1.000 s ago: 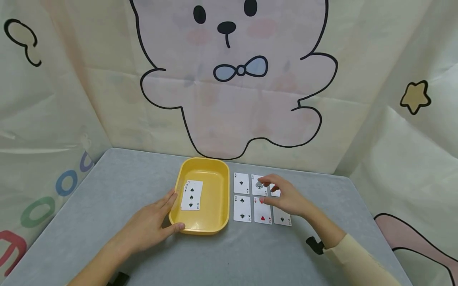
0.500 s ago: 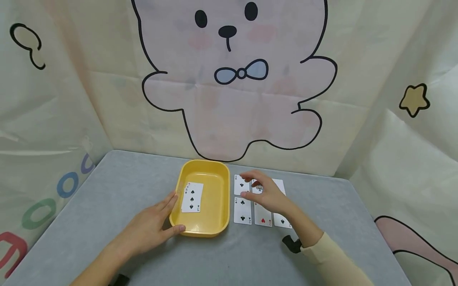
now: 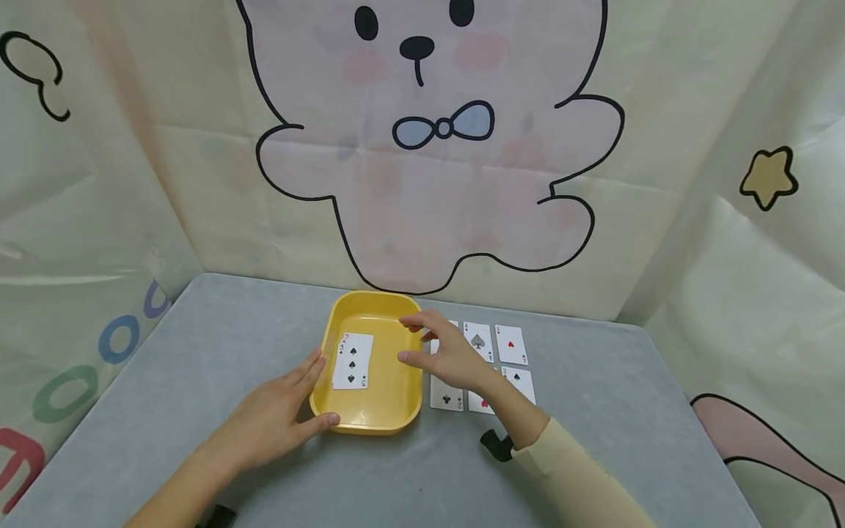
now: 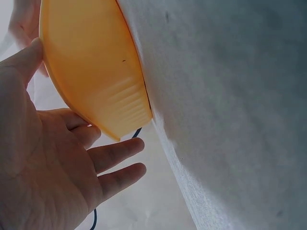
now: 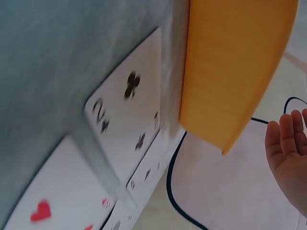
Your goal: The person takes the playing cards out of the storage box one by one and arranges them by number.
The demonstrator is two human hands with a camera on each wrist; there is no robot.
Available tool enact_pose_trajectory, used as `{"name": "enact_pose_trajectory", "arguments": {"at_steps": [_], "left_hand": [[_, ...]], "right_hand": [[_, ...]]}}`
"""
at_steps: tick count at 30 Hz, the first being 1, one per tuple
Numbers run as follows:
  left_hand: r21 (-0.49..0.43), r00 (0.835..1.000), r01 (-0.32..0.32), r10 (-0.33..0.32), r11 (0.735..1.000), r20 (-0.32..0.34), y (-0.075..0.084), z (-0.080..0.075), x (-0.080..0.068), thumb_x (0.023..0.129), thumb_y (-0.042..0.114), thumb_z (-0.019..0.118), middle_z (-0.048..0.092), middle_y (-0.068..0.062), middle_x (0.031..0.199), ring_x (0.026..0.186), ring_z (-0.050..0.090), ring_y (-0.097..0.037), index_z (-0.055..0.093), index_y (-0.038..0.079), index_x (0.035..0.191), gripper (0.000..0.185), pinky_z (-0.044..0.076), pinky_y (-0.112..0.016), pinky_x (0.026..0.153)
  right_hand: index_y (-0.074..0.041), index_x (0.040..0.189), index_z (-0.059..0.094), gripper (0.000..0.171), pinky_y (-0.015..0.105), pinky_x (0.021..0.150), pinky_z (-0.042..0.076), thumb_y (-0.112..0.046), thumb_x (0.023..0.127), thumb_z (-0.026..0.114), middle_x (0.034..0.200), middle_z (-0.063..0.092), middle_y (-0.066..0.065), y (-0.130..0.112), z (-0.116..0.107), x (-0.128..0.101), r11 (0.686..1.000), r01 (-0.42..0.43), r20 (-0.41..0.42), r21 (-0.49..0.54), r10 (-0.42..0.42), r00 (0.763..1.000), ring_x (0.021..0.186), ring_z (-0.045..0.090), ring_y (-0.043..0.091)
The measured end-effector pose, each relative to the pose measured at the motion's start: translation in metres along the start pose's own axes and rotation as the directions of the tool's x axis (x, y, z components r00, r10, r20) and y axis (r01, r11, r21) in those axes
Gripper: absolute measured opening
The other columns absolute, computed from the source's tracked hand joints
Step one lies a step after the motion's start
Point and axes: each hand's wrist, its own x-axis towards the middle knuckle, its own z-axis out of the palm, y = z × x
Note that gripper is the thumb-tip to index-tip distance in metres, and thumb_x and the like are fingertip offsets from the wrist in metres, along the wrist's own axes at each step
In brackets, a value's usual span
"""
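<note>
Grey table (image 3: 198, 352), yellow tray (image 3: 396, 403) (cards inside) under right hand (image 3: 449, 356)

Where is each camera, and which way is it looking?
Head: worn on the head, it looks forward and down at the grey table, the yellow tray and the rows of cards; both forearms, the left hand and the right hand show.
Left wrist: worn on the left wrist, it looks along the palm at the tray's outer wall; the palm and fingers show.
Right wrist: worn on the right wrist, it looks low across the two of clubs; some fingertips show.
Shared: all three see the yellow tray.
</note>
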Motion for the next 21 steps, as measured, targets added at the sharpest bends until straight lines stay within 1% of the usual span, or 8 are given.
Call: {"name": "enact_pose_trajectory", "arguments": {"at_steps": [6,11,13,16,21], "left_hand": [[-0.001,1.000,-0.005,0.005,1.000,0.002,0.000,-0.001,0.000,0.096,0.071,0.059,0.037,-0.016,0.166,0.137,0.054,-0.041,0.038,0.002,0.161,0.097,0.048,-0.059,0.106],[0.003,1.000,-0.014,0.014,1.000,-0.004,0.000,0.000,0.000,0.096,0.065,0.065,0.038,-0.016,0.165,0.136,0.055,-0.042,0.038,0.001,0.161,0.094,0.049,-0.058,0.105],[0.004,1.000,-0.013,0.013,1.000,-0.004,0.000,0.000,0.000,0.096,0.064,0.065,0.038,-0.016,0.165,0.136,0.056,-0.042,0.038,0.001,0.161,0.094,0.049,-0.059,0.105],[0.003,1.000,-0.011,0.011,1.000,-0.001,0.000,-0.001,0.000,0.096,0.068,0.061,0.038,-0.016,0.165,0.135,0.056,-0.042,0.038,0.002,0.161,0.096,0.049,-0.059,0.105],[0.003,1.000,-0.008,0.008,1.000,0.000,0.001,-0.001,0.001,0.096,0.069,0.061,0.038,-0.015,0.166,0.134,0.057,-0.042,0.037,0.003,0.162,0.096,0.049,-0.059,0.104]], "right_hand": [[-0.006,0.146,0.058,0.059,0.054,0.106,0.048,-0.023,0.093,0.079,0.141,0.061,0.010,-0.007,0.020,0.012,1.000,-0.009,0.027,0.010,0.009,1.000,0.127,0.055,0.039],[-0.007,0.148,0.057,0.061,0.052,0.107,0.048,-0.028,0.094,0.078,0.143,0.059,0.014,-0.009,0.033,0.020,0.999,-0.027,0.029,0.023,0.027,0.999,0.131,0.053,0.035],[-0.007,0.148,0.057,0.061,0.051,0.107,0.048,-0.030,0.094,0.077,0.144,0.058,0.016,-0.009,0.038,0.024,0.999,-0.038,0.026,0.025,0.037,0.999,0.131,0.054,0.034],[-0.007,0.147,0.058,0.060,0.051,0.107,0.048,-0.031,0.095,0.077,0.145,0.057,0.016,-0.010,0.045,0.028,0.998,-0.060,0.023,0.033,0.059,0.998,0.131,0.054,0.034],[-0.009,0.148,0.057,0.060,0.047,0.110,0.047,-0.033,0.096,0.076,0.146,0.056,0.014,-0.012,0.055,0.036,0.992,-0.122,0.035,0.021,0.121,0.992,0.133,0.054,0.031]]}}
